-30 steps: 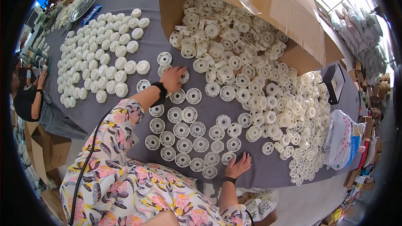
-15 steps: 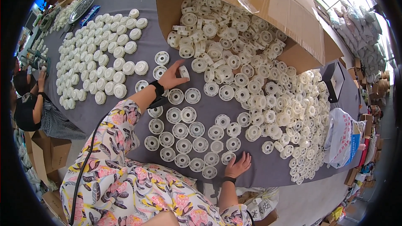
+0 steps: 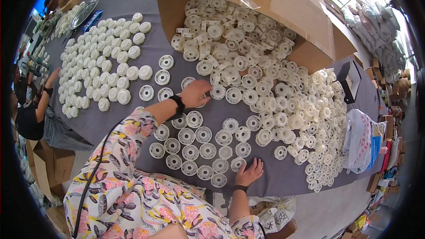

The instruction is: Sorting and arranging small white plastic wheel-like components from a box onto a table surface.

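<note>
My left hand (image 3: 195, 94) reaches over the grey-covered table, back up, with its fingers apart and pointing toward a loose white plastic ring (image 3: 217, 91). Part of another ring shows under the fingers, and I see nothing gripped. Just behind the wrist side lies a white ring (image 3: 187, 82), face up. My right hand (image 3: 249, 173) rests flat at the table's near edge, fingers spread and holding nothing. Beside it is a white ring (image 3: 237, 164). Between my hands several similar round parts (image 3: 207, 151) lie face up in a loose cluster.
A large cardboard box (image 3: 283, 0) lies on its side, white rings (image 3: 248, 57) spilling out toward the right. Domed white pieces (image 3: 104, 62) stand in rows at the left. A plastic bag (image 3: 358, 141) sits at the right edge. Another person's arm (image 3: 44, 99) reaches in at far left.
My left hand has moved right and slightly down, its fingers no longer pinching the upright white ring. A ring now lies flat near where it was. My right hand has hardly moved.
</note>
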### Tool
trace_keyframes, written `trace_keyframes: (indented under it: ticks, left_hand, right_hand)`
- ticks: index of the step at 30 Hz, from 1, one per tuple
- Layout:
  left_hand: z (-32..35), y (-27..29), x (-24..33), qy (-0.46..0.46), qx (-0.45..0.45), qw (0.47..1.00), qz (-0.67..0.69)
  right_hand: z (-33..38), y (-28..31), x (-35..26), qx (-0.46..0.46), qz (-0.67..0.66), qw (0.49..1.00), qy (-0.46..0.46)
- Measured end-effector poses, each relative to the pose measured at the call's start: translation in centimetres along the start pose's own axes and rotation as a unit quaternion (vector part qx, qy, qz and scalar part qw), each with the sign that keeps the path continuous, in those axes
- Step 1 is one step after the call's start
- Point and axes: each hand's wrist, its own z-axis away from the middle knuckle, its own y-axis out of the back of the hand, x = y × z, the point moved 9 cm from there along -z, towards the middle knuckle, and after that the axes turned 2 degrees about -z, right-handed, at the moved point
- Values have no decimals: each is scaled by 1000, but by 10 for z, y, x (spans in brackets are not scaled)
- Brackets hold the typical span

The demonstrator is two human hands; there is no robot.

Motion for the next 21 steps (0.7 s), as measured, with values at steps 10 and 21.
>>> trace_keyframes:
  ticks: [10,21]
  left_hand:
    - [-41,-54,36,165,-168,964,-121]
    - [14,-36,23,171,-79,981,-37]
  right_hand:
    - [0,2,4,9,-8,1000,-2]
    - [0,1,4,-31,-49,998,-7]
